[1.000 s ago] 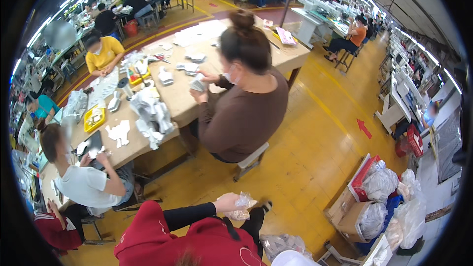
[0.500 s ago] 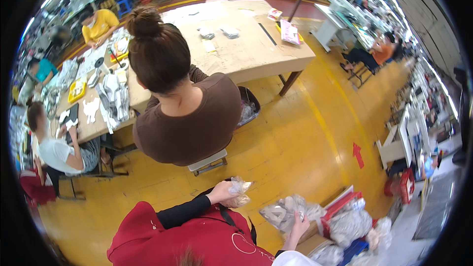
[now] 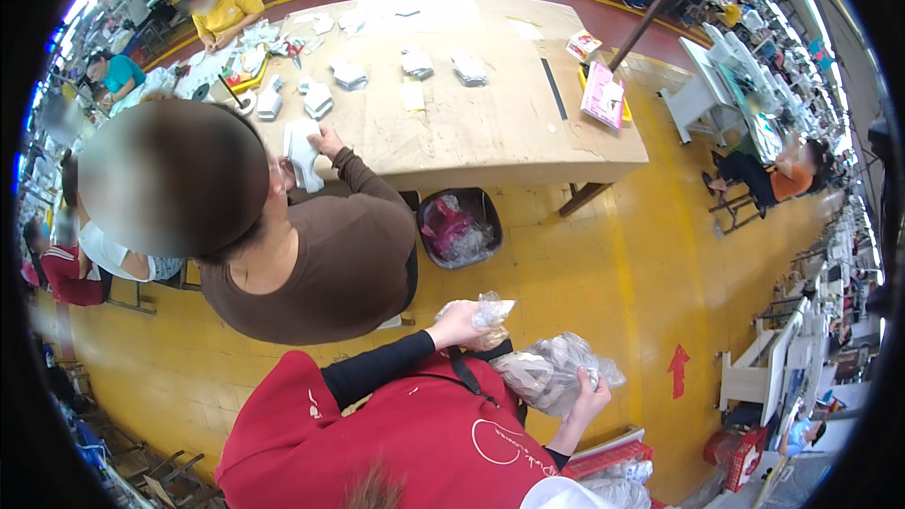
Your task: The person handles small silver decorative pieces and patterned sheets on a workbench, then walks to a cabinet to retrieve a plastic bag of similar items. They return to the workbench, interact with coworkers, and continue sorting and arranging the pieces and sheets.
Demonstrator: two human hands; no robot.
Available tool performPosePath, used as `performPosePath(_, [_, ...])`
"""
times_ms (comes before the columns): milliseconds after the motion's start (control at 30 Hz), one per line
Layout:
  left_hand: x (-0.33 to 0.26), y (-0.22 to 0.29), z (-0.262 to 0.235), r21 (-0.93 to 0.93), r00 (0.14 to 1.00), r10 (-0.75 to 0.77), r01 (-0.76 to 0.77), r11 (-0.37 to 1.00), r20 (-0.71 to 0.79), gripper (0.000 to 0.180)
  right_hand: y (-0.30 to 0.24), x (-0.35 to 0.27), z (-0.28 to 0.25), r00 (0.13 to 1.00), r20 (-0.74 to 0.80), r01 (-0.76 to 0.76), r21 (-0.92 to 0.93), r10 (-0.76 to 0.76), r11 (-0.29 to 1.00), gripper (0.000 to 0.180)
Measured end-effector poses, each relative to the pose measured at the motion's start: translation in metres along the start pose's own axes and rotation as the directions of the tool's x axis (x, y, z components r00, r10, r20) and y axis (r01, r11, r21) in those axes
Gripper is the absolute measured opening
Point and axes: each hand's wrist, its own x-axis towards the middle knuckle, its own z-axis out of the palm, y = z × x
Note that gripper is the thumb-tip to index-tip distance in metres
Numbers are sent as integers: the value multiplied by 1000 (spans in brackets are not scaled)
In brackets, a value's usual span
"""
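My left hand is shut on a small crumpled clear plastic bag, held in front of my red apron. My right hand grips a larger clear plastic bag stuffed with grey and white pieces, just right of and below the small one. The two bags nearly touch. Right in front of me a person in a brown top sits at a wooden table with their back to me, holding a white piece at its near edge.
A black bin lined with plastic stands under the table's near edge. Small stacks of white pieces lie on the table. A red crate with more filled bags sits by my right side. Other seated workers line the left; yellow floor with a red arrow lies to the right.
My right hand has come up from the bags by the crate with the larger bag in its grip. The view has swung, so the seated person now fills the left.
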Motion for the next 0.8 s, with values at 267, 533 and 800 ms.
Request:
performPosePath(267, [83,-34,13,-178,905,-329,289,941,-268,42,-23,181,103,931,355,-100,43,78,994,17])
performPosePath(533, [175,-13,-6,-131,645,-540,570,811,-540,45,-112,364,233,710,704,144,-151,4,978,21])
performPosePath(800, [211,40,29,-605,356,-781,495,623,-514,36,-175,443,320,468,883,368,-161,-33,916,20])
